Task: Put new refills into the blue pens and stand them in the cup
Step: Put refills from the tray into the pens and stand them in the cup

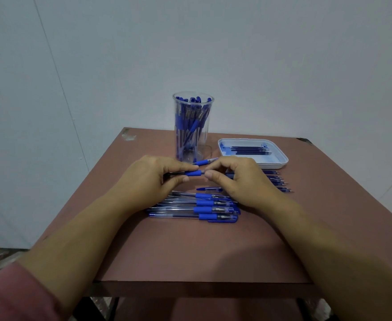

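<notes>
While the pen (192, 173) is held level above the middle of the tabletop (190, 251), the left hand (148, 179) curls round its barrel behind the blue grip. The right hand (236, 179) pinches its tip end between thumb and forefinger. This looks like work at the tip joint, though I cannot tell whether it is being opened or closed. The next move calls for a steady twist. The cup (191, 128), well filled, stands just behind the hands. To its right, by the right edge, a tray (280, 158) holds refills (250, 150). A row of pens (204, 208) lies toward the front edge.
</notes>
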`<state>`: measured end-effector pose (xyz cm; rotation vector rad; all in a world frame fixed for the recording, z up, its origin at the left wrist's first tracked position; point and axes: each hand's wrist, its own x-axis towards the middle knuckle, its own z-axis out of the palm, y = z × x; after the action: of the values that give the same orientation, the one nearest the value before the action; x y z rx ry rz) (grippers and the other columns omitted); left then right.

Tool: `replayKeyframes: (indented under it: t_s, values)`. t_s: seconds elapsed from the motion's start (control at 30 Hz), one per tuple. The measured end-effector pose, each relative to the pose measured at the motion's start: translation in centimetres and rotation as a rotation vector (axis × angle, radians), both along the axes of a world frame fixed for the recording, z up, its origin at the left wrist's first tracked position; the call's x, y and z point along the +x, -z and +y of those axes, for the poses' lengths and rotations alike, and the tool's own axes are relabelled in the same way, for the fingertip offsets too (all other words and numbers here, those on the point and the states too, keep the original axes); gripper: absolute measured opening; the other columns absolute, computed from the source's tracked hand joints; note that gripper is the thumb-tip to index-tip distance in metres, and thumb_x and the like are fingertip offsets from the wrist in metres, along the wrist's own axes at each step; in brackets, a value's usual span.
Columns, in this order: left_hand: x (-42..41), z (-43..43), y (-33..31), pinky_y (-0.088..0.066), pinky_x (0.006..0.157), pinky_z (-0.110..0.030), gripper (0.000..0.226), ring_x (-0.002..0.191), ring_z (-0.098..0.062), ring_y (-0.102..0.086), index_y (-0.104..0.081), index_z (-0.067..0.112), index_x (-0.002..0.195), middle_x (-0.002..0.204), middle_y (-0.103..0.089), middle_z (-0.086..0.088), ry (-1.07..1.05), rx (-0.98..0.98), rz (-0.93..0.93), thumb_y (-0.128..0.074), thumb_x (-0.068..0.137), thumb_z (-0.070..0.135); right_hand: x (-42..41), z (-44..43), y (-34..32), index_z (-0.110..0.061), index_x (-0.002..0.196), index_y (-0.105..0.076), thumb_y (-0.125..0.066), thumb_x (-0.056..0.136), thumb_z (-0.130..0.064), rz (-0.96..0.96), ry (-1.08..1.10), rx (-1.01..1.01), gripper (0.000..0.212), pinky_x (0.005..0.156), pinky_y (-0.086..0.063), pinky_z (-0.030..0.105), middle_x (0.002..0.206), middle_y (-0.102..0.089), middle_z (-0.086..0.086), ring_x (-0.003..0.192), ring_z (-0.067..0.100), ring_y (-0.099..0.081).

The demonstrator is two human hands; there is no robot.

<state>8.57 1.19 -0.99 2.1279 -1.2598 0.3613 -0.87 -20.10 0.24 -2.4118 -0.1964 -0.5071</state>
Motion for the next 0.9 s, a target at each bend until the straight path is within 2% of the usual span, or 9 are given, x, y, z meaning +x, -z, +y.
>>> replayKeyframes:
  t_s: [0.07,0.17,0.33,0.43,0.53,0.63,0.77,0.83,0.9]
  values:
    - [0.08,-0.03,0.01,-0.045,0.058,-0.024,0.034,0.063,-0.004,-0.057,-0.064,0.048,0.119,0.077,-0.064,0.026,-0.001,0.002,0.002,-0.068,0.089,0.031,0.17,-0.09,0.12,-0.024,0.099,-0.073,-0.069,0.087,-0.03,-0.008,0.01,0.014,0.014,0.078,-0.05,0.026,0.09,-0.07,-0.011,0.087,0.003,-0.061]
    - [0.26,-0.23,0.11,-0.053,0.062,-0.036,0.04,0.066,-0.011,-0.061,-0.051,0.055,0.125,0.086,-0.071,0.018,0.003,-0.008,0.021,-0.061,0.089,0.041,0.33,-0.16,0.19,-0.024,0.098,-0.072,-0.073,0.084,-0.028,-0.029,0.031,0.033,0.014,0.081,-0.05,0.027,0.092,-0.069,-0.011,0.09,0.003,-0.061]
    - [0.34,-0.32,0.23,-0.055,0.065,-0.039,0.038,0.072,-0.013,-0.066,-0.045,0.064,0.121,0.094,-0.073,0.016,-0.005,-0.004,0.054,-0.055,0.088,0.048,0.26,-0.12,0.22,-0.025,0.094,-0.074,-0.077,0.081,-0.024,-0.1,0.053,0.035,0.013,0.082,-0.05,0.029,0.092,-0.068,-0.009,0.09,0.004,-0.061]
    - [0.43,-0.14,0.25,-0.055,0.067,-0.038,0.037,0.075,-0.011,-0.066,-0.054,0.057,0.122,0.096,-0.073,0.017,-0.007,-0.007,0.05,-0.063,0.09,0.04,0.1,-0.12,0.06,-0.025,0.099,-0.073,-0.076,0.082,-0.026,-0.067,0.02,0.064,0.017,0.082,-0.051,0.027,0.092,-0.069,-0.01,0.091,0.003,-0.062]
    - [0.43,-0.05,0.2,-0.054,0.064,-0.039,0.034,0.07,-0.01,-0.064,-0.062,0.046,0.121,0.092,-0.073,0.016,-0.021,-0.025,0.03,-0.067,0.09,0.033,-0.11,0.13,-0.08,-0.025,0.11,-0.07,-0.066,0.089,-0.034,-0.006,-0.007,0.15,0.024,0.08,-0.053,0.027,0.09,-0.071,-0.009,0.088,0.005,-0.065]
    - [0.41,-0.14,0.27,-0.053,0.064,-0.04,0.033,0.069,-0.013,-0.064,-0.064,0.046,0.12,0.089,-0.073,0.013,-0.017,-0.024,0.038,-0.067,0.09,0.032,0.01,0.32,-0.08,-0.023,0.101,-0.073,-0.061,0.092,-0.034,0.021,0.023,0.122,0.019,0.071,-0.054,0.025,0.082,-0.071,-0.007,0.079,0.008,-0.066]
    - [0.37,-0.15,0.25,-0.054,0.067,-0.037,0.032,0.073,-0.01,-0.065,-0.064,0.046,0.119,0.094,-0.073,0.016,-0.028,-0.008,0.054,-0.067,0.09,0.033,0.08,0.44,-0.19,-0.018,0.097,-0.074,-0.068,0.089,-0.024,0.018,0.026,0.154,0.011,0.068,-0.049,0.012,0.083,-0.071,-0.007,0.076,-0.002,-0.064]
    - [0.38,-0.07,0.17,-0.054,0.068,-0.035,0.032,0.076,-0.006,-0.065,-0.065,0.045,0.119,0.098,-0.073,0.017,-0.051,-0.011,0.041,-0.067,0.09,0.032,0.14,0.33,-0.15,-0.019,0.097,-0.073,-0.071,0.086,-0.02,0.0,0.035,0.162,0.011,0.069,-0.051,0.013,0.084,-0.07,-0.008,0.077,0.0,-0.064]
    - [0.53,0.1,0.14,-0.05,0.067,-0.025,0.032,0.077,0.003,-0.061,-0.065,0.044,0.119,0.101,-0.072,0.018,-0.077,-0.015,0.019,-0.067,0.09,0.031,0.26,-0.02,-0.14,-0.023,0.096,-0.072,-0.072,0.086,-0.019,-0.032,0.064,0.129,0.011,0.072,-0.052,0.017,0.086,-0.07,-0.008,0.08,0.006,-0.064]
